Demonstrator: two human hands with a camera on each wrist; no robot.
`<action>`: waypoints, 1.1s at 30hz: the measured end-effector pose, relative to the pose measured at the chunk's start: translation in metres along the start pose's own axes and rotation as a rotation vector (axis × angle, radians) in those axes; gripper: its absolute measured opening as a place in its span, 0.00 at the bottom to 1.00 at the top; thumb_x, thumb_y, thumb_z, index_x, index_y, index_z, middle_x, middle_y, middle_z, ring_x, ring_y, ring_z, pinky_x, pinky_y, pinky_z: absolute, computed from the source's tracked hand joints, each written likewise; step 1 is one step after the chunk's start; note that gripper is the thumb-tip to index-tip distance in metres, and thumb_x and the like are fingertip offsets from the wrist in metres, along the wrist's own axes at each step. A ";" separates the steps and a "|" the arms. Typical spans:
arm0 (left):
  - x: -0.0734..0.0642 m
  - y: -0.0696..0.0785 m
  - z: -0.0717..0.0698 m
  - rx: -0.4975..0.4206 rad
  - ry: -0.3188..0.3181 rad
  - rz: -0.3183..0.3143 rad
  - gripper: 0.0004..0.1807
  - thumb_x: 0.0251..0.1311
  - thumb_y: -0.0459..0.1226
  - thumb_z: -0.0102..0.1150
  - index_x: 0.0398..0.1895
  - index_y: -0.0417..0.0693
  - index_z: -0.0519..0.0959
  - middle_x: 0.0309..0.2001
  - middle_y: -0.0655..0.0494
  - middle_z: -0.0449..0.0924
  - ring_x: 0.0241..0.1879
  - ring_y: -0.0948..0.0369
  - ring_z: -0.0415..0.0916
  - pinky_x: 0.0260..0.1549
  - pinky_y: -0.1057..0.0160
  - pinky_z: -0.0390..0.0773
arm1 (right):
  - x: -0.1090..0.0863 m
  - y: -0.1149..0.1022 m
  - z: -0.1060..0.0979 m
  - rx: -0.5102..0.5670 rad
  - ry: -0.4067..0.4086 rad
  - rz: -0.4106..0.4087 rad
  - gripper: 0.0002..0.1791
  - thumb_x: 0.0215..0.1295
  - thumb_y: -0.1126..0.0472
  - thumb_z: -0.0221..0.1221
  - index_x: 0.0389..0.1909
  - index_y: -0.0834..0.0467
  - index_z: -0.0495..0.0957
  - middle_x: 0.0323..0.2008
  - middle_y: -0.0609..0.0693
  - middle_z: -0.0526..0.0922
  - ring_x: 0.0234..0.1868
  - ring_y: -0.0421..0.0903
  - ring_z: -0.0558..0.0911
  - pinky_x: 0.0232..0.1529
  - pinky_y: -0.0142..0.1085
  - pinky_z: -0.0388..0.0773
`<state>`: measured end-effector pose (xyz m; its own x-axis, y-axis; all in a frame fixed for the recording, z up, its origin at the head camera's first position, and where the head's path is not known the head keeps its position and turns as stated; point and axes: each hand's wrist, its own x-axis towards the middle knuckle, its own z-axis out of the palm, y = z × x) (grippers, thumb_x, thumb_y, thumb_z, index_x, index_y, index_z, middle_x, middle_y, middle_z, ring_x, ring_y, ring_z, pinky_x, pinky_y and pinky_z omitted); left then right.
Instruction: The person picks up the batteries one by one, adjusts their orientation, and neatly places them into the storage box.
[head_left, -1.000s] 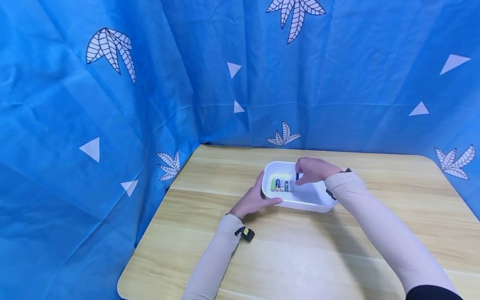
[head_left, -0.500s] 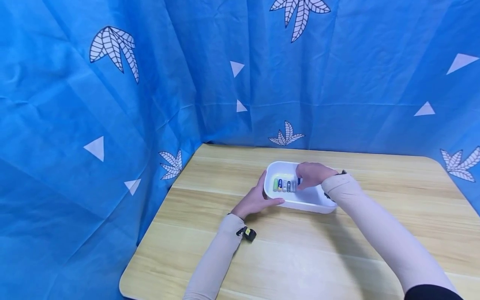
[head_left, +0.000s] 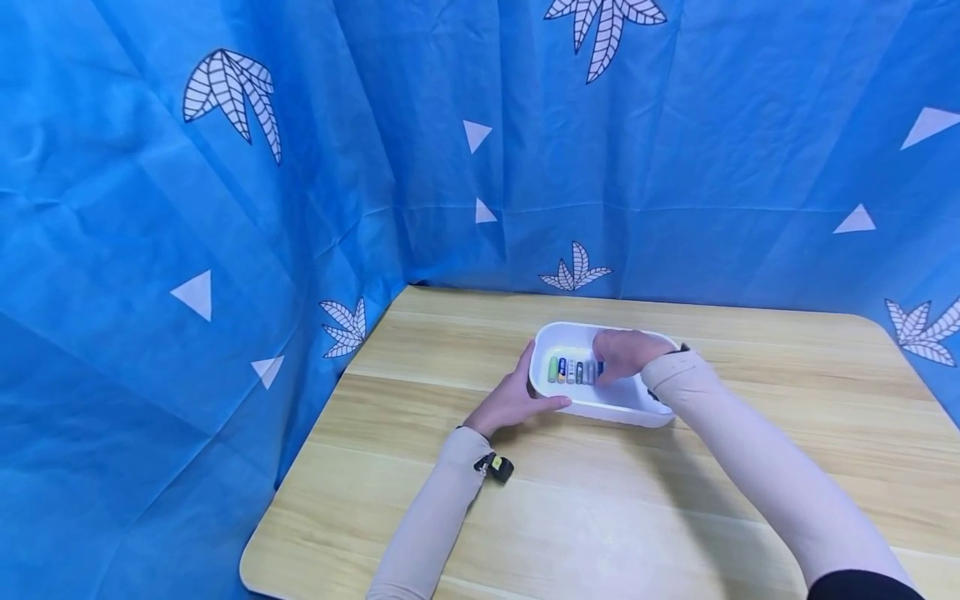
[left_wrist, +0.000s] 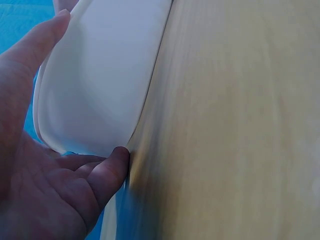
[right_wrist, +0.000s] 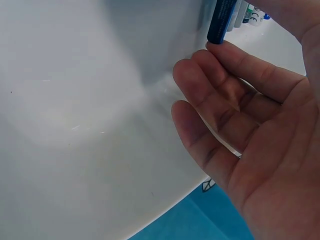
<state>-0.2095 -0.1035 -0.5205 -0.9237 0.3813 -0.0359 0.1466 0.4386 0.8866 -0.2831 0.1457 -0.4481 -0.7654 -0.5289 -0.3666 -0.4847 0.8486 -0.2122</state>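
Observation:
A white rectangular plastic basin stands on the table, with several small batteries side by side near its left end. A green battery is leftmost in this row; a silver battery lies toward the right. My left hand grips the basin's left end, its thumb along the front wall and its fingers round the side. Inside the basin, my right hand pinches a dark blue battery by its ends, close to the row's right side. The thumb's tip is out of the right wrist view.
The light wooden table extends around the basin on every side. Behind it and to its left hangs a blue cloth with white leaf and triangle prints. The basin's raised walls surround my right hand.
My right hand has lowered slightly into the basin, bringing the dark blue battery down beside the row. The left hand keeps its grip. The head view has shifted a little.

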 end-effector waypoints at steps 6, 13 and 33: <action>0.000 0.001 0.000 -0.005 -0.003 0.000 0.71 0.48 0.61 0.78 0.84 0.76 0.33 0.73 0.57 0.73 0.70 0.56 0.73 0.73 0.44 0.67 | 0.004 0.000 0.003 -0.012 -0.013 0.021 0.17 0.58 0.49 0.74 0.37 0.55 0.81 0.32 0.48 0.81 0.34 0.45 0.77 0.37 0.35 0.75; 0.000 0.003 0.000 -0.005 -0.004 0.009 0.71 0.48 0.60 0.78 0.84 0.75 0.33 0.74 0.55 0.72 0.71 0.54 0.72 0.74 0.42 0.66 | 0.004 0.000 0.004 -0.011 0.003 0.001 0.15 0.56 0.49 0.75 0.33 0.53 0.82 0.31 0.47 0.80 0.32 0.44 0.76 0.36 0.33 0.73; 0.000 0.002 -0.001 -0.004 -0.005 0.011 0.71 0.48 0.61 0.78 0.84 0.74 0.34 0.75 0.56 0.71 0.71 0.54 0.72 0.73 0.42 0.66 | 0.002 -0.004 0.005 -0.002 0.028 -0.019 0.18 0.54 0.46 0.77 0.36 0.54 0.85 0.37 0.47 0.81 0.37 0.44 0.77 0.43 0.37 0.78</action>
<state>-0.2091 -0.1033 -0.5182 -0.9203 0.3903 -0.0281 0.1556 0.4311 0.8888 -0.2808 0.1418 -0.4522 -0.7676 -0.5450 -0.3372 -0.5000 0.8384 -0.2170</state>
